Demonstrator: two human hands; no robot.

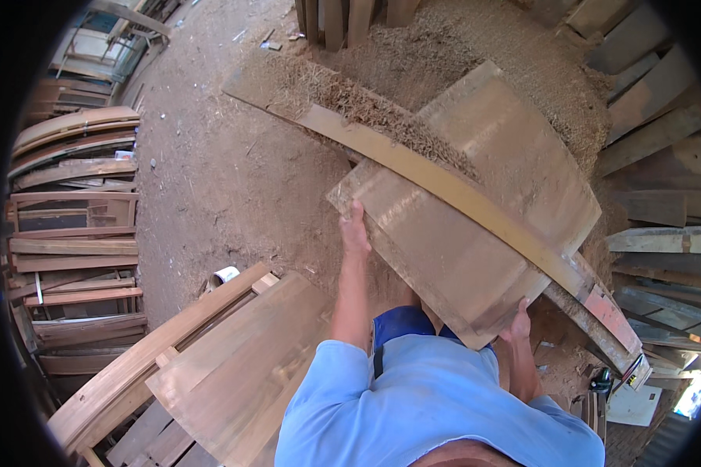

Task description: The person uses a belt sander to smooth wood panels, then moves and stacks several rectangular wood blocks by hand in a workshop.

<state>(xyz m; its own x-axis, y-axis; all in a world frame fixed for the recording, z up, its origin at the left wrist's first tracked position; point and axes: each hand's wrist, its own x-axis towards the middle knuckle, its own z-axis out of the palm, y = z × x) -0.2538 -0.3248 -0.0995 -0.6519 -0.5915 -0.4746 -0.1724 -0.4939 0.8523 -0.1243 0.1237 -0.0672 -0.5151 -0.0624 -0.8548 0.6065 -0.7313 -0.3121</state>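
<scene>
Brown wood, in a broad panel (444, 249), fills the middle of the head view, beneath a yellowish beam (413, 165) that crosses over it and hides a strip of its face. The left hand (355, 233) is partly closed on the panel's left edge, most of its fingers out of sight. The right hand (516, 327) grips the near right edge, thumb uppermost; its other fingers are hard to make out. Heaped shavings (397, 124) cover whatever lies under them, beyond the beam. Lower left, a blue sleeve (327, 381) partly covers another board (241, 366). Dark rims cut off the stacked timber (78, 245).
</scene>
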